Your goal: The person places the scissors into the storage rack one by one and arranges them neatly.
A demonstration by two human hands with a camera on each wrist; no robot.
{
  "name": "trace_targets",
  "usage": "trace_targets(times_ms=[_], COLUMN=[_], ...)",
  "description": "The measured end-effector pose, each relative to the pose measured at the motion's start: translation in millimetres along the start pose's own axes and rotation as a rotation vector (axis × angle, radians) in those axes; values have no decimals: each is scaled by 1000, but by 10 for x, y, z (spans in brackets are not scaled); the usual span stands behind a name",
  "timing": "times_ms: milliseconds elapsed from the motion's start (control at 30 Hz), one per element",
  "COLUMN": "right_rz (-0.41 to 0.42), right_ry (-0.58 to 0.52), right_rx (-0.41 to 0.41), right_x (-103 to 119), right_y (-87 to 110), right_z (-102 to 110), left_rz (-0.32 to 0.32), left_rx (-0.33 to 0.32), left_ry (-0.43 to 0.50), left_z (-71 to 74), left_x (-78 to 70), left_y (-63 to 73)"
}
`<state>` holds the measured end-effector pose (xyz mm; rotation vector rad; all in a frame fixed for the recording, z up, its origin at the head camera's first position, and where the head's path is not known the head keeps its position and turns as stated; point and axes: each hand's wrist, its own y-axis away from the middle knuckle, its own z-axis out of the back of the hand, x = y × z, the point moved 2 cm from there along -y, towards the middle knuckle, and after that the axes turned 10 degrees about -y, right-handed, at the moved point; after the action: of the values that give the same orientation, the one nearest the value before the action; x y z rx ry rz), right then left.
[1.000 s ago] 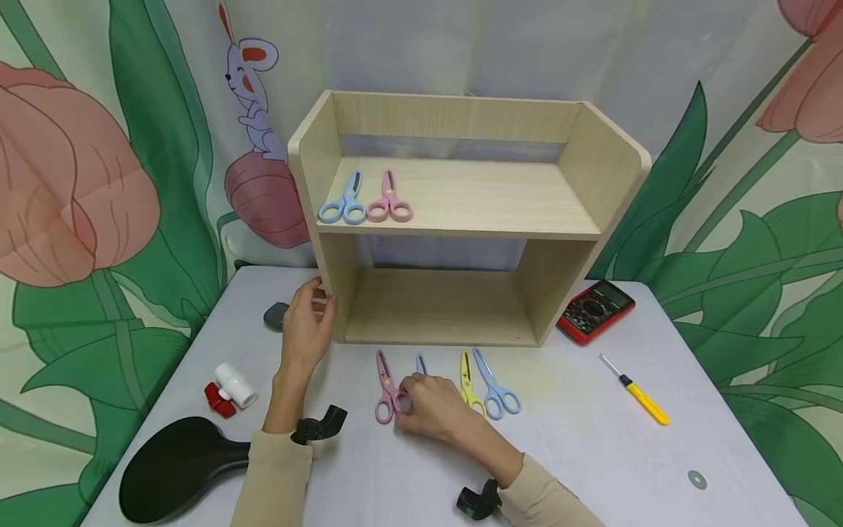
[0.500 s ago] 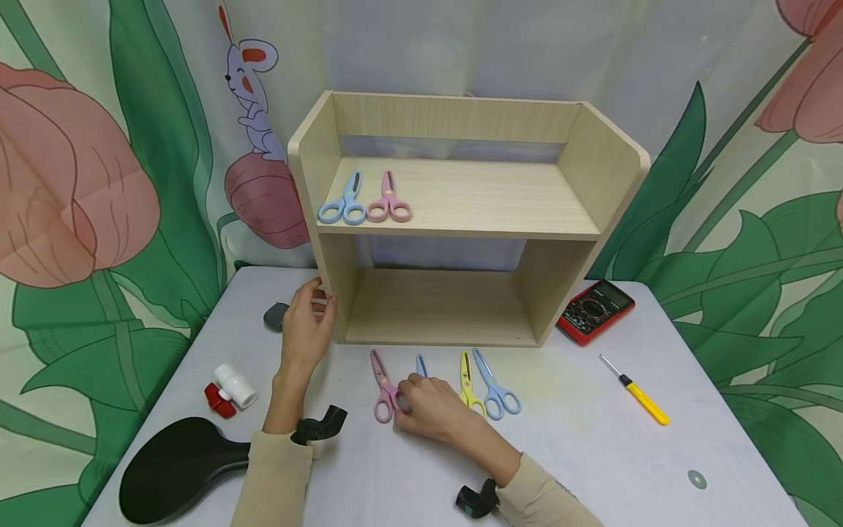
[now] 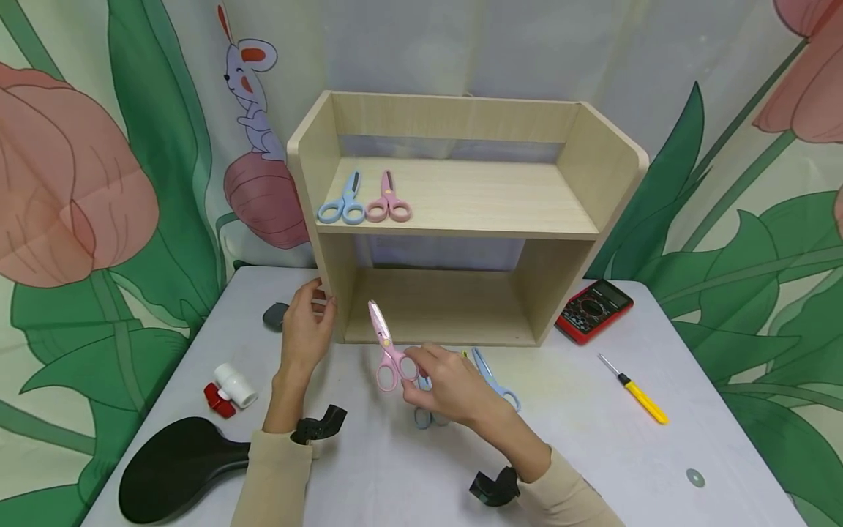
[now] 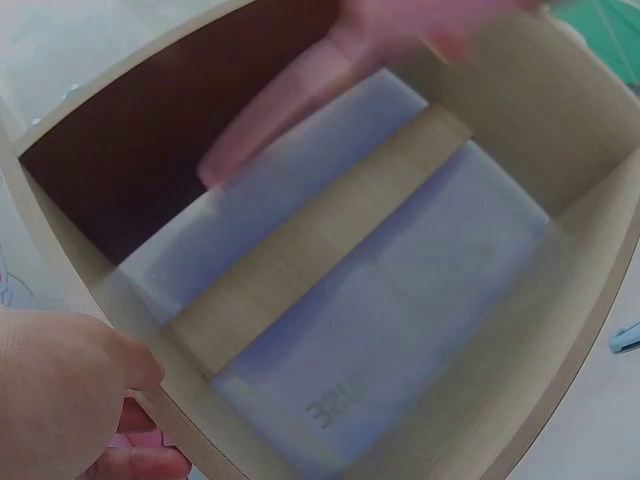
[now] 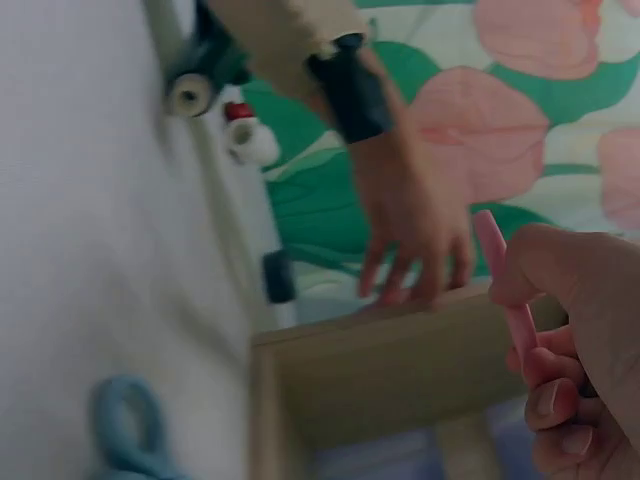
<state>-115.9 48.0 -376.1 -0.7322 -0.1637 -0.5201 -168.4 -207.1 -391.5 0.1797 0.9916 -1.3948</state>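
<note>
My right hand (image 3: 454,384) pinches one handle loop of a pair of pink scissors (image 3: 387,342), raised above the table with the blades pointing up towards the shelf. In the right wrist view the pink scissors (image 5: 521,325) appear edge-on between thumb and fingers. My left hand (image 3: 308,322) touches the left side panel of a two-tier wooden shelf (image 3: 474,196). Beneath the right hand lie blue scissors (image 3: 422,419), partly covered. Another blue pair (image 3: 487,372) lies to its right, beside yellow scissors that are almost wholly hidden. On the upper tier, blue scissors (image 3: 347,199) sit left of pink scissors (image 3: 388,201).
A red-and-black multimeter (image 3: 594,311) lies by the shelf's right side, with a yellow-handled screwdriver (image 3: 635,391) and a grey washer (image 3: 695,478) nearer. At left are a dark mouse-like object (image 3: 275,316), a white-and-red pipe valve (image 3: 233,386) and a black paddle-shaped object (image 3: 173,470).
My right hand has lifted the pink scissors off the table and moved them towards the shelf. My left hand stays at the side panel.
</note>
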Motion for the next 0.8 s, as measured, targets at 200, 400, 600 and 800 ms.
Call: trace_targets(times_ms=[200, 400, 600, 800], right_rz=[95, 80, -59, -277], right_ry=[-19, -5, 85, 152], right_rx=[-127, -224, -283, -249], right_x=[112, 117, -38, -248], right_y=[-219, -466, -725, -1031], right_z=[415, 798, 1106, 1297], left_rz=[-3, -5, -3, 0], left_rx=[-1, -1, 0, -6], left_ry=[2, 9, 6, 6], left_z=[6, 3, -2, 1], left_x=[-5, 1, 3, -5], left_y=[-4, -3, 0, 0])
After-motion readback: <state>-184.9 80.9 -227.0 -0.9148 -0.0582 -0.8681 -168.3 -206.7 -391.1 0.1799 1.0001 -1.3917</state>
